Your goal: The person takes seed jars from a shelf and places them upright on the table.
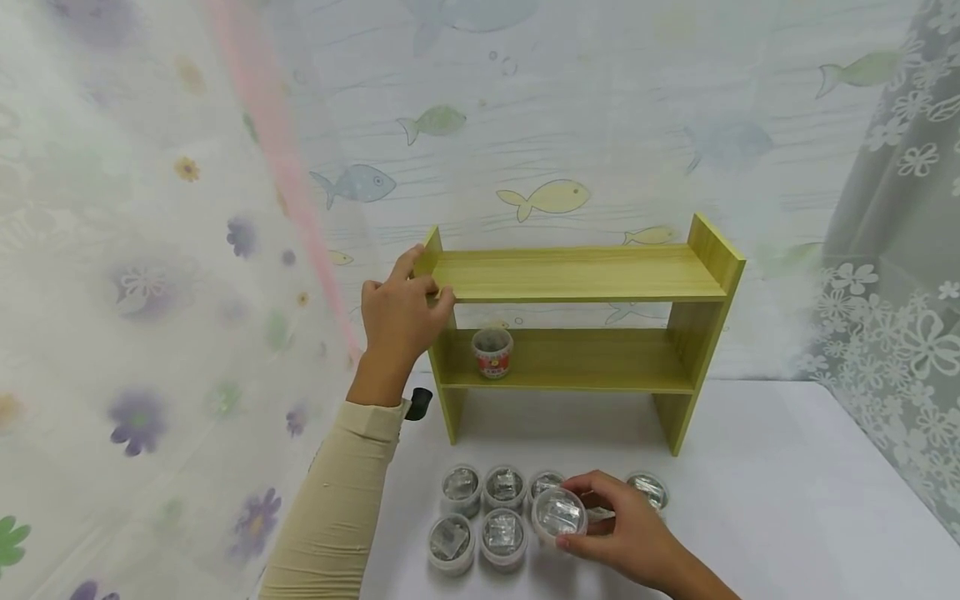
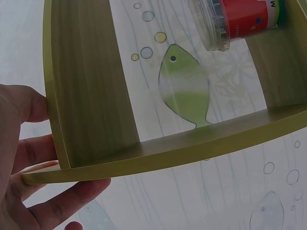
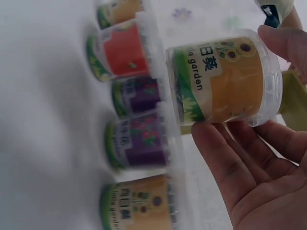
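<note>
My left hand (image 1: 405, 312) grips the upper left corner of a small yellow-green wooden shelf (image 1: 577, 275). In the left wrist view its thumb and fingers (image 2: 36, 152) lie around the edges of the boards. The right hand (image 1: 626, 533) holds a clear plastic tub (image 1: 558, 512) between thumb and fingers, lifted over the table. In the right wrist view that tub (image 3: 223, 79) has an orange sunflower label reading "garden". A red-labelled tub (image 1: 492, 354) stands at the left of the shelf's lower board.
Several lidded tubs (image 1: 504, 533) stand in two rows on the white table (image 1: 780, 492) before the shelf. Another tub (image 1: 647, 490) is partly behind the right hand. A fish-print curtain (image 1: 465, 167) hangs behind, and a flowered sheet (image 1: 150, 333) on the left.
</note>
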`<state>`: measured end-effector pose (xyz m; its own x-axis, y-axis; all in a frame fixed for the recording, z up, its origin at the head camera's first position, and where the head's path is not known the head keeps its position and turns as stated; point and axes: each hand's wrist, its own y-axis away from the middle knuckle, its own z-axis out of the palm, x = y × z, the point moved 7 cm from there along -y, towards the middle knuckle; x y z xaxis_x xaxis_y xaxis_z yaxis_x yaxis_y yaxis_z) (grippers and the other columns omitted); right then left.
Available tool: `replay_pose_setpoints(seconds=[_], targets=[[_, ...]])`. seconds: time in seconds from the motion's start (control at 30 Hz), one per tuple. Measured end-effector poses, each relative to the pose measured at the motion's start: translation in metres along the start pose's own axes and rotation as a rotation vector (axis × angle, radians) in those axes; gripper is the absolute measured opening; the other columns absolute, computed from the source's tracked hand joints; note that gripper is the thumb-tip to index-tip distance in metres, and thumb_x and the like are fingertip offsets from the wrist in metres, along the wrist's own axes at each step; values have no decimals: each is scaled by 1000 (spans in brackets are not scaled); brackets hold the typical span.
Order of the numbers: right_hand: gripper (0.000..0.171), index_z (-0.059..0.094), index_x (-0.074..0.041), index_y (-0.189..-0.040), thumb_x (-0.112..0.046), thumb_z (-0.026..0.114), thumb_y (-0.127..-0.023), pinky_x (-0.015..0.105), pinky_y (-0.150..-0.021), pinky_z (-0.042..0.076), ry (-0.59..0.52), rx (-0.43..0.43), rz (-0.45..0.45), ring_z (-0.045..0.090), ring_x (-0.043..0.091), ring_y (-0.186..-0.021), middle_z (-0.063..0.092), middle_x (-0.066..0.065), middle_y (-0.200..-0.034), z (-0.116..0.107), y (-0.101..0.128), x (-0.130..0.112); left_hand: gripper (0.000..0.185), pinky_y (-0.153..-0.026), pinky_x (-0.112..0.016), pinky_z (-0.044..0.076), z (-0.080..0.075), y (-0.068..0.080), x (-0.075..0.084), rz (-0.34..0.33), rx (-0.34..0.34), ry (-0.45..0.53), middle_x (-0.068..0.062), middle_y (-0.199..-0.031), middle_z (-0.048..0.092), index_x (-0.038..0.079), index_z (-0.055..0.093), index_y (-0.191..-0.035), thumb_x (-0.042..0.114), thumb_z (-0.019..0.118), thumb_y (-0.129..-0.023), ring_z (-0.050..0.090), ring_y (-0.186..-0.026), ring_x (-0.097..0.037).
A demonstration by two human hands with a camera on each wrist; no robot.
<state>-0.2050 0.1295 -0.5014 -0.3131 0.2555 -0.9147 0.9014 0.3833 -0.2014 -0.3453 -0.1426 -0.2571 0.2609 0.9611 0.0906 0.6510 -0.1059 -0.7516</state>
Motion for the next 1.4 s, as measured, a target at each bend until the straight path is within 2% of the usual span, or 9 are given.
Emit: replay_pose_setpoints(seconds=[0.2,0.5,0.73,0.9,1.4], targets=[[57,66,-11,-125,-33,90,-80,28,-77,62,11,-36,-12,71,17,-104,67,10,-123,7,5,7,28,-80,-56,45,-1,-1,0,5,5,-7,-2,-152,57,17,85,-97,35,62,-97,72,-87,-30],[57,62,-8,-129,-28,88,-83,29,-79,62,-36,-117,1,70,13,-107,64,16,-128,20,14,23,29,-81,-56,45,-2,1,1,4,7,-1,-2,-152,57,17,85,-96,36,62,-97,73,-91,-29],[56,62,-9,-128,-28,89,-82,29,-79,62,-58,-130,-37,71,14,-107,66,15,-125,27,16,30,29,-83,-57,46,-1,1,0,3,4,-4,-1,-153,57,18,84,-96,36,62,-97,73,-87,-29],[57,62,-8,-128,-27,89,-82,29,-78,62,-63,-124,-55,71,13,-106,66,15,-124,30,16,33,29,-82,-57,46,1,1,-1,2,7,-9,-1,-153,57,18,85,-96,36,62,-97,73,-92,-28],[60,60,-4,-128,-31,88,-83,24,-80,61,-10,-102,4,71,14,-112,63,21,-131,31,15,44,28,-80,-56,45,0,0,-1,-1,9,-4,-1,-152,57,17,85,-96,35,62,-96,73,-99,-28]])
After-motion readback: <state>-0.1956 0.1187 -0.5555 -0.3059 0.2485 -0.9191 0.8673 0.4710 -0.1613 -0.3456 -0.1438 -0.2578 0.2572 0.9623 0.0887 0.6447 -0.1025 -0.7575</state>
